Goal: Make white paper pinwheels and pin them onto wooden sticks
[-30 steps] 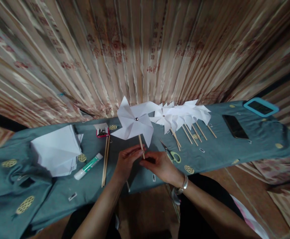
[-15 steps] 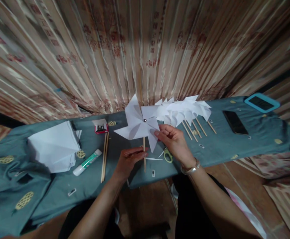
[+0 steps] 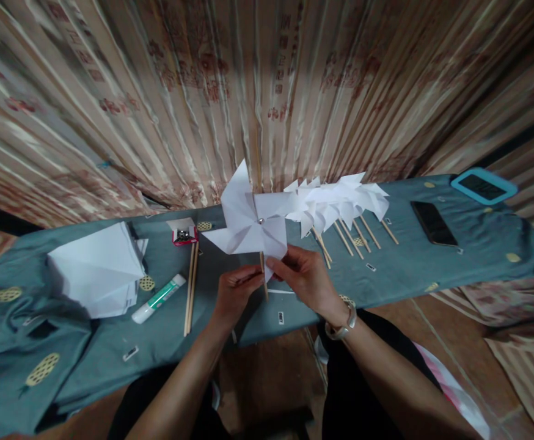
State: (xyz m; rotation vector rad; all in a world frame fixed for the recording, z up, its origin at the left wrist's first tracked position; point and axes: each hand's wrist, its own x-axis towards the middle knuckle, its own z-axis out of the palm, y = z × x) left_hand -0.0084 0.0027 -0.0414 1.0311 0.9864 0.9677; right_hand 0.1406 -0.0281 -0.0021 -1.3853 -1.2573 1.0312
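Note:
A white paper pinwheel (image 3: 237,220) with a silver pin at its centre stands upright on a wooden stick, raised in front of me. My left hand (image 3: 238,296) is closed around the stick below the blades. With thumb and fingers, my right hand (image 3: 310,281) pinches the lowest blade beside the stick. Behind and to the right, several finished-looking pinwheels (image 3: 340,201) lie overlapping, their sticks pointing toward me. The scissors are hidden behind my right hand.
On the green tablecloth (image 3: 258,324) lie a paper stack (image 3: 97,269), a glue stick (image 3: 159,298), loose wooden sticks (image 3: 191,290) and a small red box of pins (image 3: 184,236). At the right are a phone (image 3: 433,223) and a blue-framed device (image 3: 484,186). A curtain (image 3: 258,91) hangs behind.
My right hand has slid down and left along the blade, closer to the stick and my left hand. The pinwheel has shifted slightly left. The scissors have become covered.

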